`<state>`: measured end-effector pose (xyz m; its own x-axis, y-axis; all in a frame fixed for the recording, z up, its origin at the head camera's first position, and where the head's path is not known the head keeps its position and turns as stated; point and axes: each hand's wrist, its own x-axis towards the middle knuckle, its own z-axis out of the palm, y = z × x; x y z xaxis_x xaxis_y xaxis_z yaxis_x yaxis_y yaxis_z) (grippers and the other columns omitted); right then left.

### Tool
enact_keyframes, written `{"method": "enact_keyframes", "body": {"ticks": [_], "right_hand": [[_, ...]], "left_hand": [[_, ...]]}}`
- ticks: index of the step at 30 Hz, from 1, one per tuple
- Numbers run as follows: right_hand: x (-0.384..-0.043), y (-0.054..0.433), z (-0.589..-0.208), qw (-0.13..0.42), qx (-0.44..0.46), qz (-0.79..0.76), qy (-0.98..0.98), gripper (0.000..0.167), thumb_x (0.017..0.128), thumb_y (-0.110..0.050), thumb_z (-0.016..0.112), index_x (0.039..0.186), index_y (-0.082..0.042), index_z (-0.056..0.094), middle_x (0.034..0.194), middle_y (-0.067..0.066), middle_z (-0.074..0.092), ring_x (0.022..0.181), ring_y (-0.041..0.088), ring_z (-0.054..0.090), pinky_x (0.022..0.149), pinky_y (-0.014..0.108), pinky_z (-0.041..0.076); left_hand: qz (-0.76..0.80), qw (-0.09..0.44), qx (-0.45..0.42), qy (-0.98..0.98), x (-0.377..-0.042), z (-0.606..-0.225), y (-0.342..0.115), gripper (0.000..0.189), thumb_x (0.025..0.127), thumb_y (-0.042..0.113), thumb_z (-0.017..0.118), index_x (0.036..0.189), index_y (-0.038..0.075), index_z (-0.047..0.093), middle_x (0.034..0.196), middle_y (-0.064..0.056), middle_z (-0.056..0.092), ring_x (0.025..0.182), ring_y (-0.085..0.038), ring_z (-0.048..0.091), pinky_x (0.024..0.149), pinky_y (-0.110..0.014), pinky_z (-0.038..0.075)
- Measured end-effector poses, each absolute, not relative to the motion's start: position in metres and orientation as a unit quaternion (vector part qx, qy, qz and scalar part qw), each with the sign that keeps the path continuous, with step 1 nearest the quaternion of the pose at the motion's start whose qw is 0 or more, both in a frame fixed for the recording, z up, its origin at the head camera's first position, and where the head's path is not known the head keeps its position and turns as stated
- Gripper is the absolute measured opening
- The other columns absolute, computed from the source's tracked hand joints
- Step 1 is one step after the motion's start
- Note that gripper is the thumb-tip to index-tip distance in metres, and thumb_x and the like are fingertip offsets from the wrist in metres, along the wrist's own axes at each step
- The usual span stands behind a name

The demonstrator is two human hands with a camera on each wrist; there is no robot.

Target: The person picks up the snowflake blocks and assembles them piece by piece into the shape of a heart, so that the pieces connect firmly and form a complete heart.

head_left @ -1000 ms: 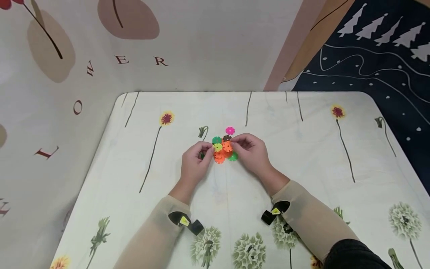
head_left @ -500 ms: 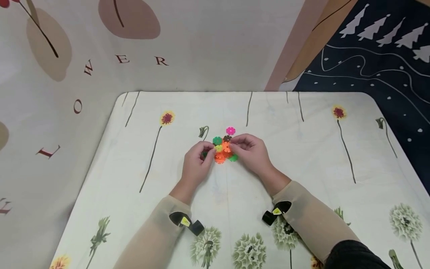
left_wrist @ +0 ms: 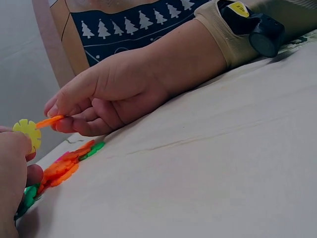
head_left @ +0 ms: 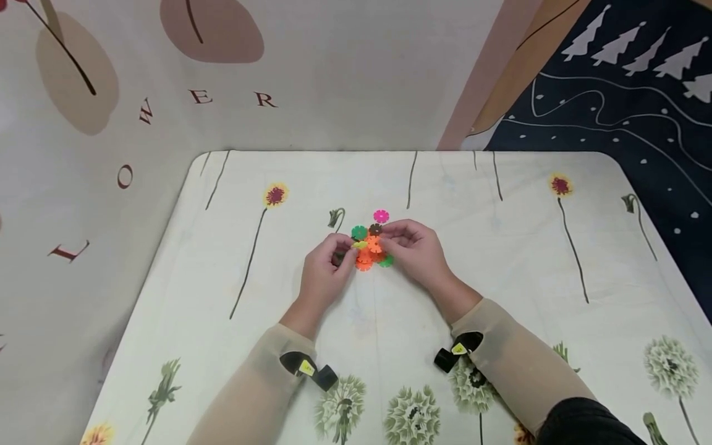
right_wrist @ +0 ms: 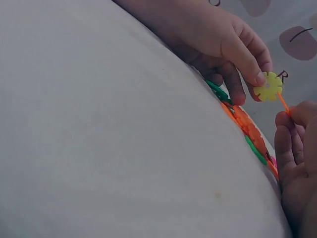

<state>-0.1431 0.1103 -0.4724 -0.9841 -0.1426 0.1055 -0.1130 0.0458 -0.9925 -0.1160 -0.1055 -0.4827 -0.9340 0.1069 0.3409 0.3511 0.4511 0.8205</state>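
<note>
My left hand (head_left: 327, 267) pinches a yellow notched plastic disc (right_wrist: 268, 86) between thumb and fingers. Opposite it, my right hand (head_left: 416, 250) pinches an orange notched disc (left_wrist: 49, 121). Both discs are held above the table, edge to edge and at an angle to each other; the orange one meets the yellow one's rim, though how deep the notches engage cannot be told. Beneath the hands lies a small pile of discs, with orange ones (left_wrist: 59, 171), a dark green one (head_left: 358, 232) and a bright green one (head_left: 386, 261). Fingers hide part of the pile.
A pink disc (head_left: 381, 216) and a dark brown disc (head_left: 376, 228) lie at the pile's far side. The table wears a white flower-print cloth (head_left: 423, 352). A printed wall covering (head_left: 356, 93) rises behind the table's far edge.
The yellow disc has turned from face-up to nearly edge-on in the head view. My left hand has shifted slightly right toward the orange disc; the pile has stayed put.
</note>
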Motion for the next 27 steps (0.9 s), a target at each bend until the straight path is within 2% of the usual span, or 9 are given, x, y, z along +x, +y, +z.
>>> {"method": "enact_keyframes", "body": {"ticks": [9, 22, 27], "right_hand": [[-0.1434, 0.1104, -0.4701, 0.037, -0.102, -0.681, 0.724, 0.033, 0.092, 0.004, 0.081, 0.124, 0.005, 0.073, 0.113, 0.016, 0.077, 0.096, 0.021, 0.075, 0.085, 0.029, 0.062], [-0.1439, 0.1119, -0.4685, 0.049, -0.09, -0.663, 0.741, 0.022, 0.093, 0.001, 0.08, 0.115, 0.001, 0.076, 0.107, 0.012, 0.077, 0.087, 0.021, 0.073, 0.078, 0.026, 0.061], [-0.1441, 0.1124, -0.4684, 0.051, -0.084, -0.667, 0.739, 0.022, 0.093, 0.001, 0.08, 0.115, 0.001, 0.076, 0.105, 0.012, 0.076, 0.087, 0.022, 0.072, 0.079, 0.025, 0.061]], "left_hand": [[-0.49, 0.14, -0.16, -0.845, -0.1162, -0.4826, -0.1062, 0.011, 0.102, 0.01, 0.074, 0.112, 0.006, 0.075, 0.103, -0.005, 0.073, 0.085, -0.016, 0.061, 0.074, -0.034, 0.055], [-0.464, 0.15, -0.176, -0.855, -0.1155, -0.4802, -0.1052, 0.012, 0.101, 0.009, 0.074, 0.112, 0.005, 0.077, 0.108, -0.007, 0.074, 0.099, -0.02, 0.069, 0.091, -0.039, 0.059], [-0.465, 0.15, -0.175, -0.855, -0.1144, -0.4789, -0.1048, 0.012, 0.101, 0.009, 0.074, 0.112, 0.005, 0.076, 0.107, -0.008, 0.075, 0.096, -0.019, 0.068, 0.089, -0.039, 0.059]]}}
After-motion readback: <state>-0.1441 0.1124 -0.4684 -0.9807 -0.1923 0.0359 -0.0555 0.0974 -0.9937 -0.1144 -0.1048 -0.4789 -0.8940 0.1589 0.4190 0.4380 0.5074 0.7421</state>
